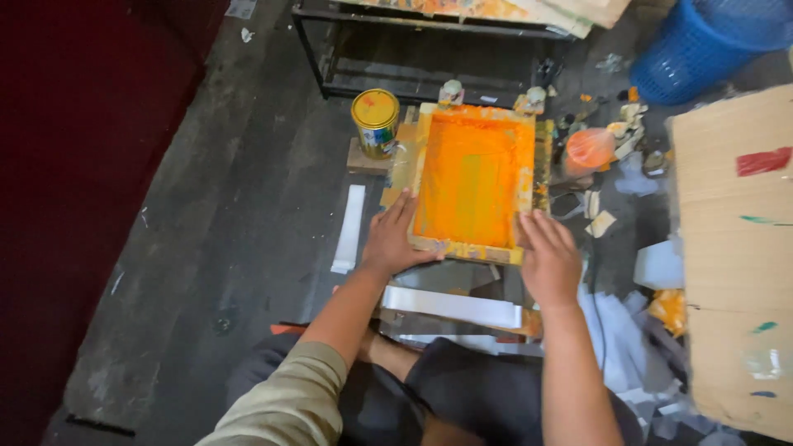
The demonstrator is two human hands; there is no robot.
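Observation:
A wooden-framed printing screen (472,177) coated in orange ink lies flat on a low work surface. My left hand (393,235) rests on its near left corner with the fingers spread along the frame. At the near right corner my right hand (548,256) grips the frame edge, fingers over the top. A white strip (450,306) lies just below the frame, near my knees.
A yellow-lidded paint can (375,122) stands left of the frame. An orange plastic bag (590,149) and small clutter lie to the right. Cardboard (735,248) with paint marks fills the right side, a blue basket (702,41) is top right, a metal rack (429,49) stands behind.

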